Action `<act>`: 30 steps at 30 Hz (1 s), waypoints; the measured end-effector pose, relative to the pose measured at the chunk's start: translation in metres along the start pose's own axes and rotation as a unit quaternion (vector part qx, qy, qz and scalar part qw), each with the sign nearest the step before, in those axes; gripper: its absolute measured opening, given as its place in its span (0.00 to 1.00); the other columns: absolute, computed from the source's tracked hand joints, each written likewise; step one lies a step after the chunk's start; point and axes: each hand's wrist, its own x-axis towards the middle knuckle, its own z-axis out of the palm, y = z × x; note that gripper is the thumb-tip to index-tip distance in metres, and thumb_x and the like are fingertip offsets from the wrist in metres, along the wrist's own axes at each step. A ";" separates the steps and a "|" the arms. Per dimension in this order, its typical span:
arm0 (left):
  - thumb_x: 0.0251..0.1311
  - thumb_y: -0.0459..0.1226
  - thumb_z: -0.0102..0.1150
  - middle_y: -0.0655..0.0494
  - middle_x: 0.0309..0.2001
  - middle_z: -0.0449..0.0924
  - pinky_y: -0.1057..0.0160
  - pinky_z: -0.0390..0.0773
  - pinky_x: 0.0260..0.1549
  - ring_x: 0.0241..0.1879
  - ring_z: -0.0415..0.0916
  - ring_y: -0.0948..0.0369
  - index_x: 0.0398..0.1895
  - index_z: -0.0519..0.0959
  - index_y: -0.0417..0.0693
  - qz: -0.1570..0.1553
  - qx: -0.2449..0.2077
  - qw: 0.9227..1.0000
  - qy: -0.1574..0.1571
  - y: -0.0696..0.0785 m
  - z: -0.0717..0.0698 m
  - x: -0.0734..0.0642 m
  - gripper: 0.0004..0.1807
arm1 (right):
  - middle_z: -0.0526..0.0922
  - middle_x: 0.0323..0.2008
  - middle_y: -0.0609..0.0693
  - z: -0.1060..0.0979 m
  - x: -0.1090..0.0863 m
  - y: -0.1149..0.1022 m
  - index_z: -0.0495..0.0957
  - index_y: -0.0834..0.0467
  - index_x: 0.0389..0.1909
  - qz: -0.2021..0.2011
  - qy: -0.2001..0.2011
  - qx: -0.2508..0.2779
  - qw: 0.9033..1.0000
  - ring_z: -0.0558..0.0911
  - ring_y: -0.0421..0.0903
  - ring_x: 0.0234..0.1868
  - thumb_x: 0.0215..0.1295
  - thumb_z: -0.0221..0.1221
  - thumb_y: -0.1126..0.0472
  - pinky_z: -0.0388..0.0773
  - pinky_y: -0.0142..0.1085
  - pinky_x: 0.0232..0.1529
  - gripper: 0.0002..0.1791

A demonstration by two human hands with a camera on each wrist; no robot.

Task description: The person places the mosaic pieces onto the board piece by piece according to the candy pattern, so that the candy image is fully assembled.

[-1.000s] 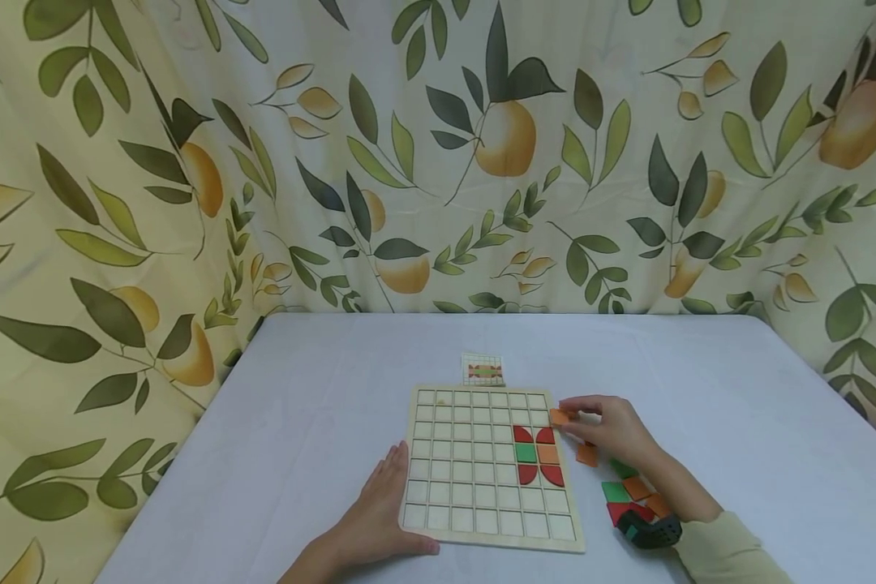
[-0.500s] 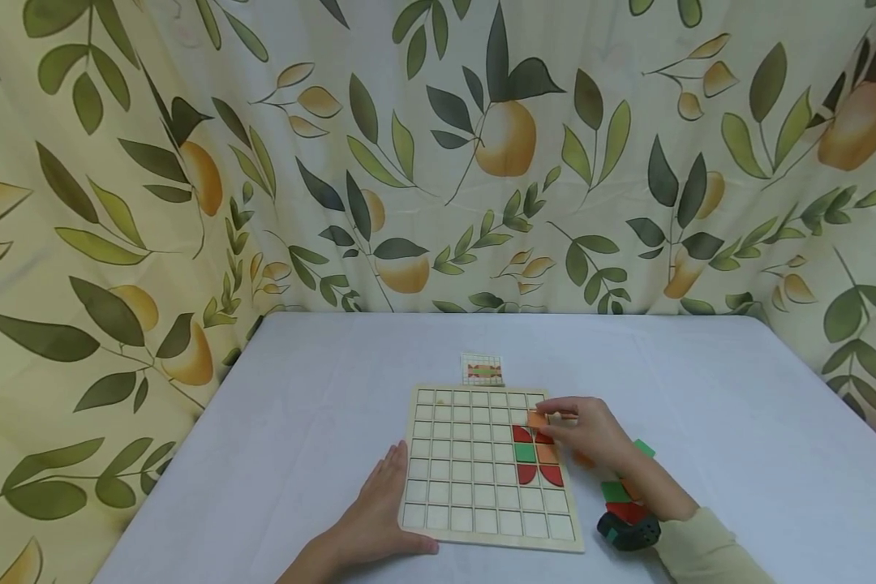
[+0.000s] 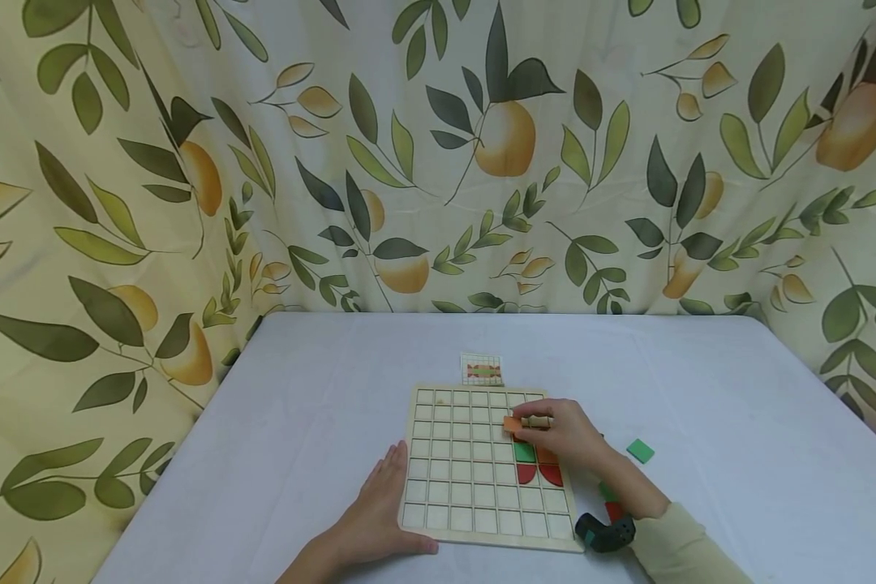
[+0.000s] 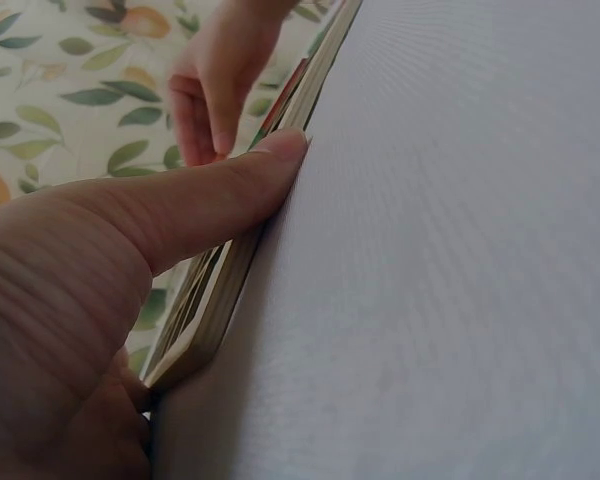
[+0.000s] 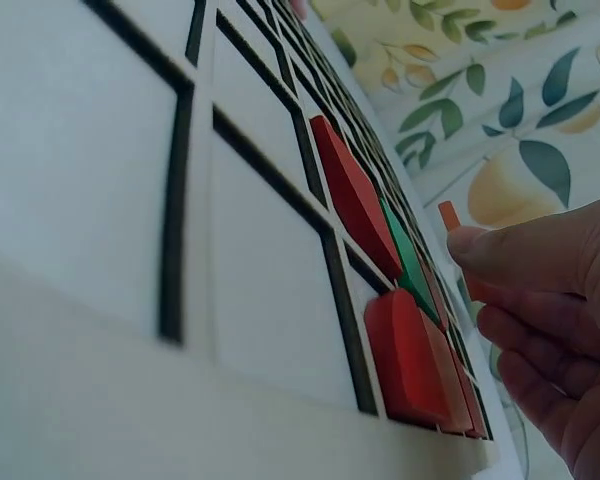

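The wooden grid board point(image 3: 456, 470) lies on the white table. My left hand point(image 3: 368, 515) steadies its near left corner, fingers straight along the left side and thumb against the near edge. Between thumb and fingers, my right hand point(image 3: 560, 431) pinches an orange square tile point(image 3: 512, 424) over the board's right part; this tile point(image 5: 447, 213) also shows in the right wrist view. Below that hand, a green square tile point(image 3: 525, 453), an orange one point(image 3: 546, 456) and red quarter-round pieces point(image 3: 526, 474) fill grid cells. The hand partly covers the upper pieces.
A small pattern card point(image 3: 482, 370) stands behind the board. Loose tiles lie to its right: a green square point(image 3: 639, 451) and a red piece point(image 3: 614, 511), others hidden under the right forearm. A black device point(image 3: 604, 534) sits at the right wrist. A leaf-and-fruit-print curtain point(image 3: 438, 162) hangs behind.
My right hand has carried the orange tile leftward from the board's right edge to over the grid, uncovering the loose green tile. The left hand and board stay put.
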 end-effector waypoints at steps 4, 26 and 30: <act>0.30 0.68 0.64 0.38 0.71 0.37 0.46 0.41 0.64 0.69 0.33 0.49 0.70 0.38 0.32 0.002 0.000 1.000 0.000 -0.002 0.001 0.001 0.73 | 0.81 0.41 0.48 0.004 0.002 -0.001 0.83 0.58 0.42 -0.007 -0.003 0.005 1.000 0.76 0.50 0.48 0.51 0.68 0.59 0.76 0.44 0.47 0.16; 0.32 0.67 0.65 0.36 0.70 0.37 0.44 0.41 0.63 0.69 0.34 0.47 0.69 0.38 0.30 0.008 -0.005 1.000 0.002 0.001 -0.001 -0.001 0.72 | 0.83 0.39 0.50 0.012 0.003 0.002 0.81 0.62 0.44 -0.040 -0.020 0.021 0.999 0.81 0.46 0.42 0.52 0.67 0.60 0.78 0.36 0.42 0.18; 0.32 0.67 0.65 0.35 0.70 0.38 0.45 0.42 0.63 0.69 0.34 0.47 0.69 0.38 0.30 0.005 -0.002 1.000 0.000 0.001 -0.001 0.000 0.72 | 0.83 0.40 0.50 0.012 0.003 0.004 0.81 0.62 0.44 -0.051 -0.026 0.022 0.998 0.80 0.46 0.43 0.52 0.67 0.60 0.78 0.36 0.42 0.18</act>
